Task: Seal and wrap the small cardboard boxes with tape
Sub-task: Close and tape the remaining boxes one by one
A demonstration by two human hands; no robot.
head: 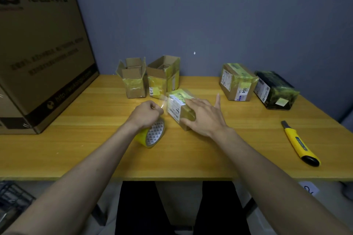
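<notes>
Left hand [147,113] pinches the tape strip [163,101] taut off the roll [152,134]; right hand [205,115], fingers spread, pins the small box [178,108] so it won't slide.

Small parcel-packing station in a plain room. Indicators: a wooden table [191,158] against a bare grey wall [210,15], taped labelled boxes [237,82] at centre right, a large carton [42,44] at upper left, and a utility knife [299,144] at right.

Five small boxes [237,82] (two open), one tape roll [152,135], one knife [299,144]
</notes>
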